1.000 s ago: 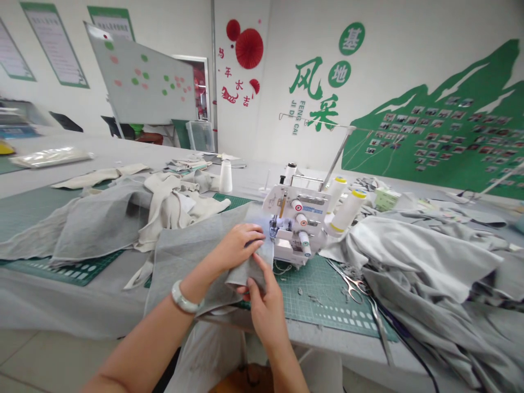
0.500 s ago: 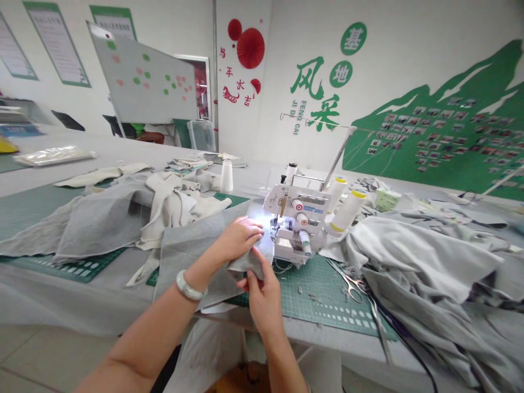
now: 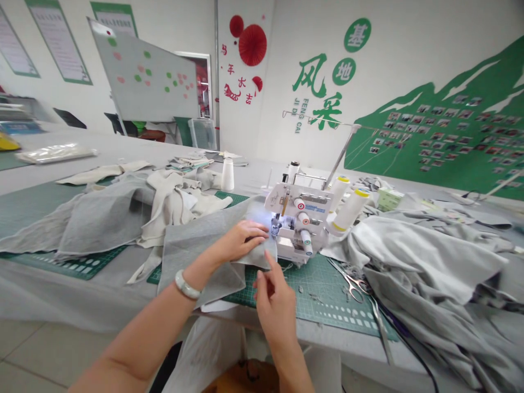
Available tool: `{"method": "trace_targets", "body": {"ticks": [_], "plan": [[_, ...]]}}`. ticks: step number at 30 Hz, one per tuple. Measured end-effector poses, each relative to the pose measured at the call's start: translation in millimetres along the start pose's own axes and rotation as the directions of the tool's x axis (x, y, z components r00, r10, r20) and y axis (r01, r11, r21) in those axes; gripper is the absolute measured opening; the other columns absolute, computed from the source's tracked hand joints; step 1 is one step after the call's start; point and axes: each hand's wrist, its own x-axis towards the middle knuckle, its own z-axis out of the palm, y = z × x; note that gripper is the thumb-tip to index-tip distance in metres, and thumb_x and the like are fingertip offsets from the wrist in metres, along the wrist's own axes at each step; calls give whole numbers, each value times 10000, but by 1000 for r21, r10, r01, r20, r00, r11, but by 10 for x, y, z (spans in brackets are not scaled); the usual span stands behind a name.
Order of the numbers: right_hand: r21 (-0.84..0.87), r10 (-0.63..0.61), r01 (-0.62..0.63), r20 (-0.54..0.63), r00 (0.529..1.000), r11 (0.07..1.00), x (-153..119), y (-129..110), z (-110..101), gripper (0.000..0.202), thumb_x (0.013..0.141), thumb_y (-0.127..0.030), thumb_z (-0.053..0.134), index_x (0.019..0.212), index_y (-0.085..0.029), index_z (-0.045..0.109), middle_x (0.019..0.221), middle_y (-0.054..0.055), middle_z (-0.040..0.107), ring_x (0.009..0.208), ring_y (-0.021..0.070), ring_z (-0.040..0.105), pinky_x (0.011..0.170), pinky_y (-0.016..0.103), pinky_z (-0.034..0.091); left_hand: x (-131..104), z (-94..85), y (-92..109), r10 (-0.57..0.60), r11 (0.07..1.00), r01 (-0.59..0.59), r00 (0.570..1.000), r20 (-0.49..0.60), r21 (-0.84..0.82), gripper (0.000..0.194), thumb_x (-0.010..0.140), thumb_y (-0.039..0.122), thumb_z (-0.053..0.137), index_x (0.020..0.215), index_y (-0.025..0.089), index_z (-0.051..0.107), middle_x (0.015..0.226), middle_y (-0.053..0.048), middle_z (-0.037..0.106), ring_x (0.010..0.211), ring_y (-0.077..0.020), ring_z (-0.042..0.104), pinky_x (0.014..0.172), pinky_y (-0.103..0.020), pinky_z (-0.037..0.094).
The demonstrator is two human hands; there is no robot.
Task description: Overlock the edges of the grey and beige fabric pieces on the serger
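At centre frame, the grey cloth [image 3: 190, 237] now lies flatter against the sewing machine [image 3: 301, 215]: the right hand [image 3: 276, 292] has released its curled corner, thumb and index parted. The left hand [image 3: 239, 240] rests flattened on it, apparently steadying the edge for stitching.

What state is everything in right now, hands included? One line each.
Grey cloth, spread out, one edge at the sewing machine
Sewing machine, light on
Left hand, palm down on the cloth
Right hand, index finger out at the cloth's near edge
Cutting mat, littered with small scraps
Scissors, lying on the mat; open or shut unclear
Cloth pile, crumpled
Thread cone, upright
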Motion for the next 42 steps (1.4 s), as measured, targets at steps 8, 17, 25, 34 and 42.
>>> {"method": "trace_targets", "body": {"ticks": [8, 17, 25, 34, 42], "plan": [[-595, 100, -11, 117, 988, 804, 98, -84, -94, 568, 894, -133, 464, 1451, -231, 401, 678, 30, 717, 566, 197, 677, 518, 237, 382, 92, -106, 12, 4, 1000, -3, 1000, 28, -30, 240, 922, 219, 498, 979, 168, 725, 1136, -110, 694, 1067, -214, 632, 984, -387, 459], [-679, 166, 3, 183, 969, 734, 169, -216, 7, 641, 889, -123, 494, 1493, -188, 288, 744, 76, 735, 631, 227, 712, 566, 255, 430, -26, -35, 293, -33, 993, 32, 999, 7, 117, 252, 934, 190, 431, 940, 175, 683, 1056, -76, 677, 1026, -198, 602, 963, -348, 434], [-705, 198, -15, 178, 964, 709, 247, -233, 50, 671, 904, -146, 484, 1518, -198, 218, 766, 106, 746, 649, 271, 724, 549, 288, 449, -15, -3, 132, -16, 998, 17, 1000, -19, 59, 236, 917, 169, 448, 962, 185, 679, 1077, -73, 669, 1038, -191, 595, 970, -338, 433], [-664, 153, 23, 205, 967, 747, 226, -232, 66, 661, 909, -127, 465, 1519, -173, 214, 820, 99, 748, 683, 253, 729, 561, 274, 450, 20, 18, 49, -28, 997, 31, 999, -41, 71, 233, 905, 183, 473, 976, 175, 695, 1099, -76, 694, 1063, -205, 612, 983, -360, 432], [-635, 114, 48, 212, 971, 771, 234, -191, 105, 661, 919, -145, 467, 1518, -173, 190, 850, 87, 747, 706, 250, 729, 567, 274, 451, 72, -14, -18, -50, 993, 52, 999, -21, 106, 269, 875, 138, 463, 993, 162, 703, 1134, -79, 698, 1072, -213, 629, 981, -377, 453]]}}
